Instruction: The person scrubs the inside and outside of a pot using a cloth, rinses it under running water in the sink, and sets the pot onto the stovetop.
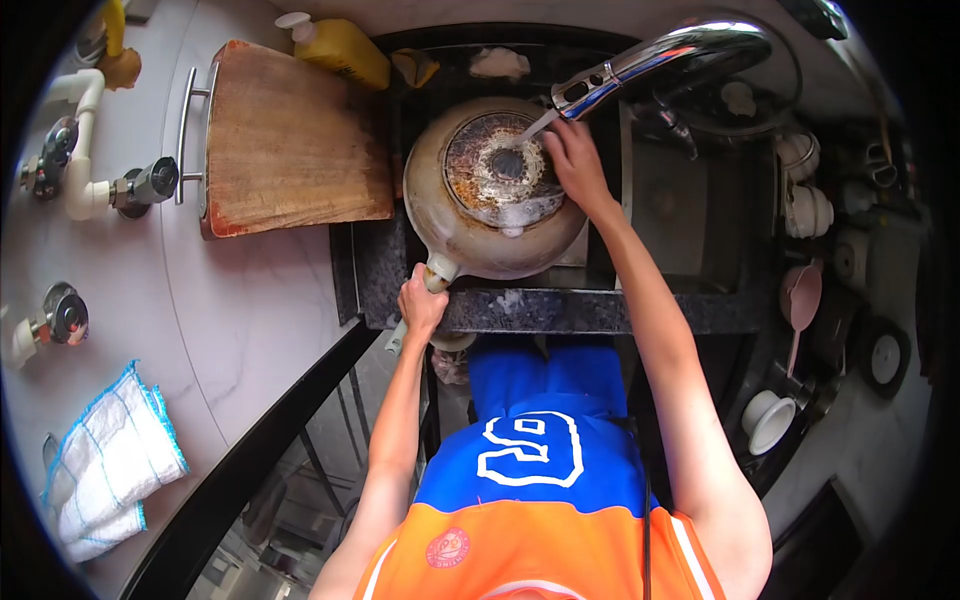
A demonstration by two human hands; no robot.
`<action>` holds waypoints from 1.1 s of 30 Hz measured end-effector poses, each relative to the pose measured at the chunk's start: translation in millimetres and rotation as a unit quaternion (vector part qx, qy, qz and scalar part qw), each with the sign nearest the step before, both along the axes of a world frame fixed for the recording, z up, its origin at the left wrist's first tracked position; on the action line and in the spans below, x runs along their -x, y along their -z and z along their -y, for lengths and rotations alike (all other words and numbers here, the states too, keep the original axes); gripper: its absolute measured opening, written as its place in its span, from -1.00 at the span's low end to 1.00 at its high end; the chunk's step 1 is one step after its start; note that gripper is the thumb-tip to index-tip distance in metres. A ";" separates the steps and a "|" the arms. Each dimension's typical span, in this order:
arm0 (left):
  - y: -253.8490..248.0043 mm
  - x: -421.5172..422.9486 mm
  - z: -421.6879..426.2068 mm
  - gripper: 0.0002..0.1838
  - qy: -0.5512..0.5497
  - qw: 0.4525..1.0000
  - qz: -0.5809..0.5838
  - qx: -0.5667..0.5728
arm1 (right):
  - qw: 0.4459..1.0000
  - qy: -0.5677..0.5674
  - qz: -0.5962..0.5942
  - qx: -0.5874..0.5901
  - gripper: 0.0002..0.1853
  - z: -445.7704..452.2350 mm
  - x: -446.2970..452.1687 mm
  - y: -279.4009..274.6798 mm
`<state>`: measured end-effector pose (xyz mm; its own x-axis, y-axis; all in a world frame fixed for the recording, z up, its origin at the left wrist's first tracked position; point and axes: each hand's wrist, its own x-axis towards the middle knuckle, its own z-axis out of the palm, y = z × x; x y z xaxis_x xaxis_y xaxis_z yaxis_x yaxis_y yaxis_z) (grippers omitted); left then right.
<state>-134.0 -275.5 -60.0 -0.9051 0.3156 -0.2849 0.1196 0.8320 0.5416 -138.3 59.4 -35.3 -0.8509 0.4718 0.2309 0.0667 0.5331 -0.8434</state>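
Note:
A large wok-like pan (430,190) lies upside down over the sink, its worn, rust-marked base facing up. My left hand (424,302) is closed around the pale handle (437,275) at its near side. On the upper right of the base rests my right hand (580,165), fingers spread along the curved side and slightly blurred; no tool shows in it. Right above that hand is the chrome faucet (610,85), and a stream of water runs from it onto the base.
To the left stands a wooden cutting board (300,150) with a metal handle. A yellow pump bottle (345,52) is behind it. A second sink basin (670,210) lies right of the pan. Bowls (806,212) and a pink ladle (800,297) are farther right; a white cloth (115,460) hangs lower left.

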 end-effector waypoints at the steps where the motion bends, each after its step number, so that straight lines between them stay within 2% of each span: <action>1: -0.3 -0.5 1.3 -0.69 -0.002 1.000 -0.003 -0.005 | 1.000 -0.004 -0.001 -0.001 -0.61 4.1 12.6 -0.9; 3: -0.3 -1.5 2.6 -0.69 -0.010 1.000 -0.005 -0.008 | 0.972 -0.134 -0.048 -0.188 -0.62 9.3 42.2 -2.0; 7: -1.5 -5.4 2.8 -0.68 -0.027 0.999 -0.015 -0.013 | 0.942 -0.212 -0.043 -0.257 -0.59 12.4 80.1 -4.2; 9: 1.9 -6.2 6.1 -0.68 -0.033 0.999 -0.013 -0.023 | 0.951 -0.157 0.145 -0.222 -0.50 6.9 90.6 -7.5; 10: 3.8 -6.1 7.9 -0.68 -0.035 0.999 -0.014 -0.032 | 0.968 -0.143 0.143 -0.146 -0.44 -1.4 93.7 -1.4; 11: 5.7 -6.3 9.8 -0.68 -0.038 0.999 -0.013 -0.034 | 0.967 -0.146 0.144 -0.149 -0.44 -13.2 100.4 7.1; 13: 9.6 -6.6 14.3 -0.69 -0.045 0.997 -0.014 -0.062 | 0.946 -0.054 0.308 0.080 -0.38 -42.3 108.7 37.7; 15: 12.6 -7.8 16.7 -0.69 -0.049 0.996 -0.013 -0.068 | 0.948 -0.091 0.303 -0.018 -0.33 -63.3 94.8 31.6; 17: 13.8 -7.2 18.5 -0.69 -0.053 0.995 -0.011 -0.085 | 0.956 -0.057 0.270 0.099 -0.32 -80.5 87.6 65.1; 19: 10.6 -3.8 15.3 -0.69 -0.055 0.993 -0.011 -0.100 | 0.942 -0.042 0.211 0.258 -0.34 -93.8 79.1 99.8; 20: 9.0 -4.0 14.8 -0.69 -0.052 0.992 -0.006 -0.111 | 0.942 -0.045 0.212 0.257 -0.34 -107.1 77.0 127.2; 21: 10.3 -5.4 13.3 -0.69 -0.056 0.992 -0.004 -0.112 | 0.896 -0.016 0.185 0.403 -0.36 -125.0 78.5 158.7; 22: 11.9 -3.8 11.1 -0.70 -0.053 0.991 -0.002 -0.123 | 0.828 0.012 0.153 0.540 -0.39 -134.0 82.6 174.1; 23: 12.6 -1.9 8.4 -0.71 -0.049 0.990 -0.001 -0.134 | 0.827 0.008 0.155 0.541 -0.39 -136.5 85.7 170.3; 25: 14.0 1.2 5.1 -0.72 -0.050 0.991 0.001 -0.128 | 0.757 0.037 0.144 0.637 -0.40 -138.9 84.5 154.5; 27: 15.5 9.6 -2.1 -0.72 -0.048 0.991 -0.001 -0.126 | 0.761 0.038 0.126 0.635 -0.41 -136.9 78.8 140.1; 30: 16.6 19.0 -13.4 -0.73 -0.021 0.994 -0.014 -0.110 | 0.808 0.110 0.096 0.570 -0.45 -134.3 72.5 123.6; 33: 20.4 28.6 -23.9 -0.73 -0.006 0.994 -0.027 -0.105 | 0.800 0.113 0.056 0.586 -0.42 -152.8 70.3 130.6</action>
<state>-162.6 -251.6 -80.4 -0.9216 0.3516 -0.1643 0.1438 0.7026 0.6969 -208.7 212.2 -165.9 -0.6978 0.4527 -0.5551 0.1607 -0.6563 -0.7372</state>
